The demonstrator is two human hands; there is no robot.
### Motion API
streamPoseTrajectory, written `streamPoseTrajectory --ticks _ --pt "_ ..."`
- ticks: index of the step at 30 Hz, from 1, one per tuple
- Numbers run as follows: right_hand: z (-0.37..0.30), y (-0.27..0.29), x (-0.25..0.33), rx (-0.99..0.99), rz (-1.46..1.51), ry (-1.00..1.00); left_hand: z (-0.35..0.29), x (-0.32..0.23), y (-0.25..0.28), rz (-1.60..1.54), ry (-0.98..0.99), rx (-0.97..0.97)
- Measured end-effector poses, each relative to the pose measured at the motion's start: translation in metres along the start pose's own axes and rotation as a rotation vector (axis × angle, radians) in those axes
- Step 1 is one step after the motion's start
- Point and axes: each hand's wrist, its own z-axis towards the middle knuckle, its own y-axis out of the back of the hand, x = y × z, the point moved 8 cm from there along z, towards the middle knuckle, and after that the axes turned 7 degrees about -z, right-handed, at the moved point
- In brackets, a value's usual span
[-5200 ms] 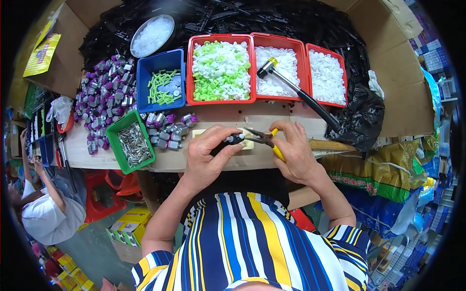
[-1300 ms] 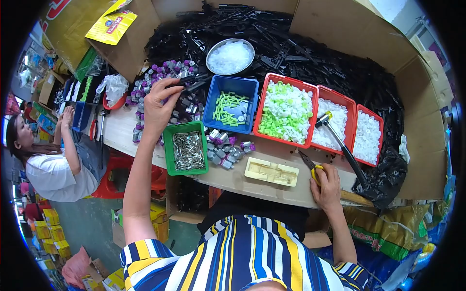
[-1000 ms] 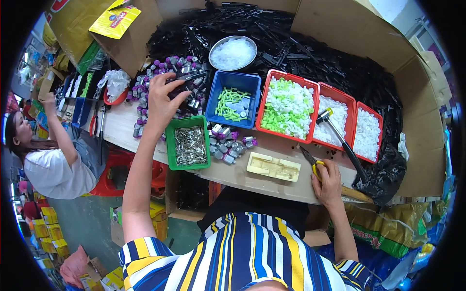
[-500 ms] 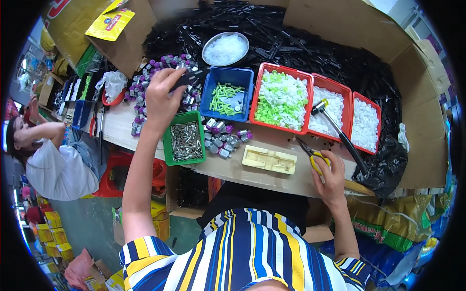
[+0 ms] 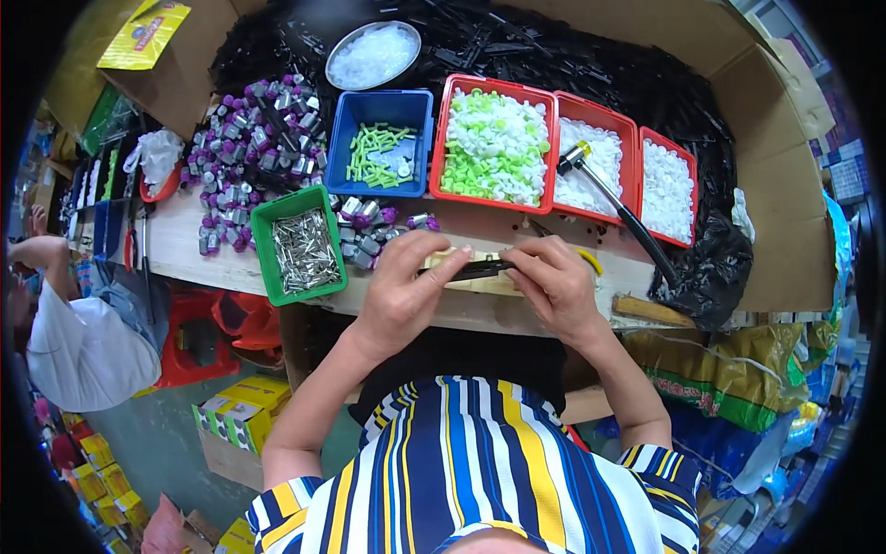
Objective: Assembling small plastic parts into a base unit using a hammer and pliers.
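Between my two hands is a slim black plastic part (image 5: 476,270), held level just above a cream-coloured block (image 5: 489,284) that they partly cover. My left hand (image 5: 406,288) pinches one end of the part, thumb on top. At the other end my right hand (image 5: 556,286) grips it with thumb and fingers. Yellow-handled pliers (image 5: 592,262) lie on the table behind my right hand, mostly hidden by it. Left of my left hand stands a green bin (image 5: 261,231) of metal pins.
Behind my hands are a blue bin (image 5: 336,148) with green pieces and a red bin (image 5: 552,148) of green and white caps. A hammer (image 5: 620,205) rests across more red bins. Purple-and-silver parts (image 5: 242,157) are piled at left. A person (image 5: 83,342) sits at far left.
My left hand has come down from the purple-and-silver pile with the black part. My right hand has left the pliers and moved left to take the part too. The view has shifted.
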Motion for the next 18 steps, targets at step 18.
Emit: streamPoseTrajectory --ticks 18 --pt "-0.039 -0.023 -0.006 0.038 -0.594 0.106 -0.043 0.005 -0.039 0.242 0.011 0.148"
